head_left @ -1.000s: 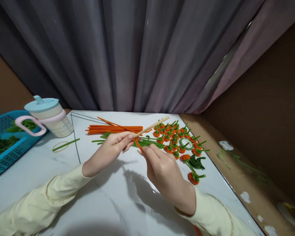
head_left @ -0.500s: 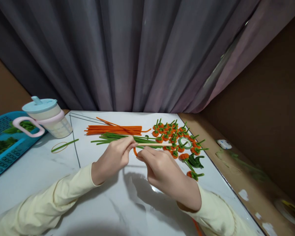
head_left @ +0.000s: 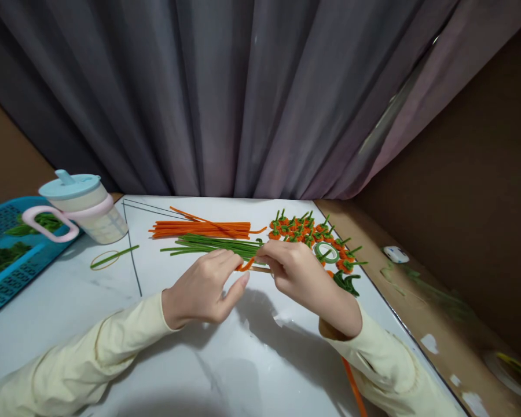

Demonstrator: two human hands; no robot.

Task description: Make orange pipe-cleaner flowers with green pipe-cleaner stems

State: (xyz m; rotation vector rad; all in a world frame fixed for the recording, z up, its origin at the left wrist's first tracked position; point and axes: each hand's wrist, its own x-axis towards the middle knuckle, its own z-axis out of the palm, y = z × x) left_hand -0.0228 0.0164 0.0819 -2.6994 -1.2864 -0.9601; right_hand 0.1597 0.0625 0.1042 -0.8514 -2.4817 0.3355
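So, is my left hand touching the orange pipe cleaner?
Touching. The head view shows the left hand pinching the orange pipe cleaner between its fingertips, with no gap visible.

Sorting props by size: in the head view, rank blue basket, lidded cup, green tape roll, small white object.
1. blue basket, though cropped.
2. lidded cup.
3. green tape roll and small white object look alike; unranked.
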